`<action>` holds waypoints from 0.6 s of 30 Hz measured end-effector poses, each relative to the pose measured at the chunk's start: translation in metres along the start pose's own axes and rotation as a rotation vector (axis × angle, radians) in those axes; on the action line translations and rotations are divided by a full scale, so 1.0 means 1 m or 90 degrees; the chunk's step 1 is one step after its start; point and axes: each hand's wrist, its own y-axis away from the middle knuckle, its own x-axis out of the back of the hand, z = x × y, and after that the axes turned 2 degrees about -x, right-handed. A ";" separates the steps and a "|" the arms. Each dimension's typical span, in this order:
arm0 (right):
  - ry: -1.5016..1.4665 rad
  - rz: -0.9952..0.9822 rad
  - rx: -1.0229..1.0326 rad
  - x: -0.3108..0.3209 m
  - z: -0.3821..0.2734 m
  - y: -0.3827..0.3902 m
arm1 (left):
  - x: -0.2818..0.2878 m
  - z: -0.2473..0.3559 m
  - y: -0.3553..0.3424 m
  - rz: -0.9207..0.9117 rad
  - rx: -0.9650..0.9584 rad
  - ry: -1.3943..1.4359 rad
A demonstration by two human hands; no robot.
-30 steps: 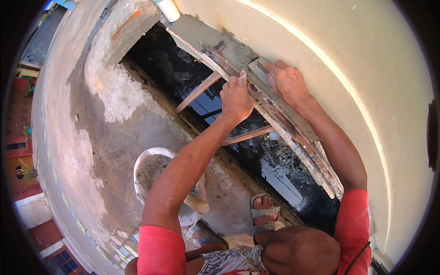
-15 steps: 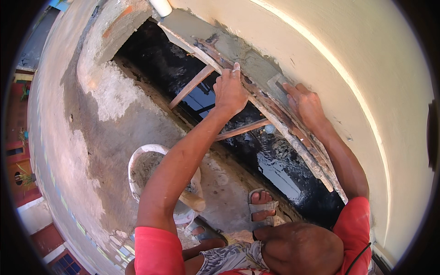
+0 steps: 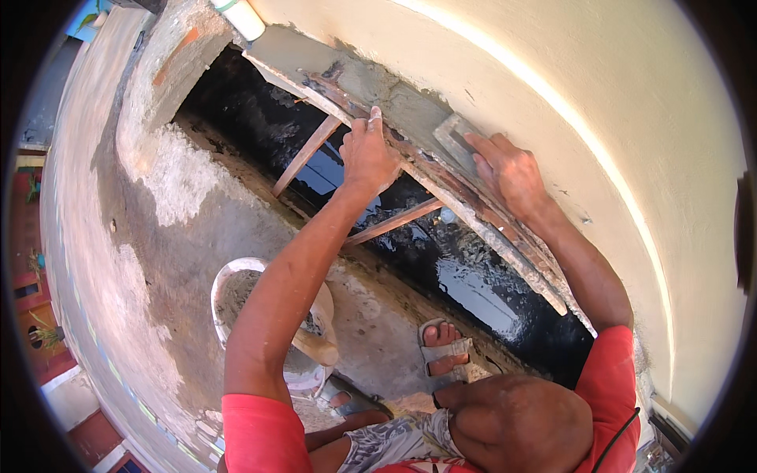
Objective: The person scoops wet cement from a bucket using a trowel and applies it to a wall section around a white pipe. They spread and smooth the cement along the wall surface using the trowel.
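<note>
My left hand (image 3: 369, 160) grips the edge of a worn wooden board (image 3: 465, 209), its thumb over the top. This long, mortar-spattered board runs along the wall side of a drain channel, with wooden struts (image 3: 307, 154) reaching across to the opposite side. My right hand (image 3: 511, 175) is closed on a flat metal trowel (image 3: 453, 135), whose blade lies at the wet grey mortar (image 3: 398, 93) between board and wall. The trowel's handle is hidden beneath my fingers.
Dark water (image 3: 481, 296) lies in the channel beneath my arms. A white bucket (image 3: 221, 299) of grey mix, with a wooden handle (image 3: 315, 347) leaning out, stands by my left forearm. A cream wall (image 3: 599, 87) rises at right; a white pipe (image 3: 241, 19) sits at the far end.
The whole scene has shifted slightly left and up as my head moved. More of the trowel blade shows now. My left hand keeps its hold on the board.
</note>
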 end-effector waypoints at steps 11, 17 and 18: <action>0.084 -0.085 -0.039 0.008 0.021 0.064 | 0.012 -0.003 0.009 -0.034 0.037 0.037; 0.067 -0.081 -0.141 0.049 0.033 0.145 | 0.020 -0.038 0.015 -0.004 -0.025 0.052; 0.057 -0.073 -0.168 0.055 0.037 0.159 | 0.027 -0.030 0.019 -0.009 -0.036 0.048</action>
